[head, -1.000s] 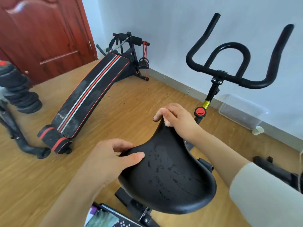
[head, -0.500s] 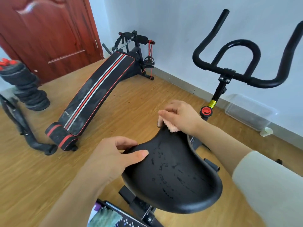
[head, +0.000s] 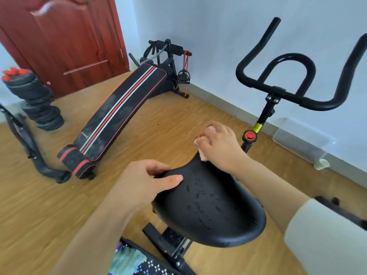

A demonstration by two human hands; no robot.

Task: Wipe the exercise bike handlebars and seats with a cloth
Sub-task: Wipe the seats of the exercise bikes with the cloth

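The black bike seat (head: 210, 207) fills the lower middle, its surface speckled with wet marks. My left hand (head: 143, 185) grips the seat's left edge, thumb on top. My right hand (head: 218, 143) is closed on a small pink cloth (head: 202, 155) and presses it against the seat's narrow front tip; most of the cloth is hidden under my fingers. The black handlebars (head: 278, 76) stand beyond, upper right, on a post with a red knob (head: 249, 136).
A black sit-up bench (head: 121, 114) with red and white stripes lies on the wooden floor to the left. Stacked weight plates (head: 37, 102) stand by a red door (head: 65, 36). A clear plastic box (head: 301, 139) and a paper cup (head: 321, 164) sit along the right wall.
My right hand with the cloth stays at the seat's front tip, shifting slightly over it. The camera view has drifted left. My left hand keeps its grip.
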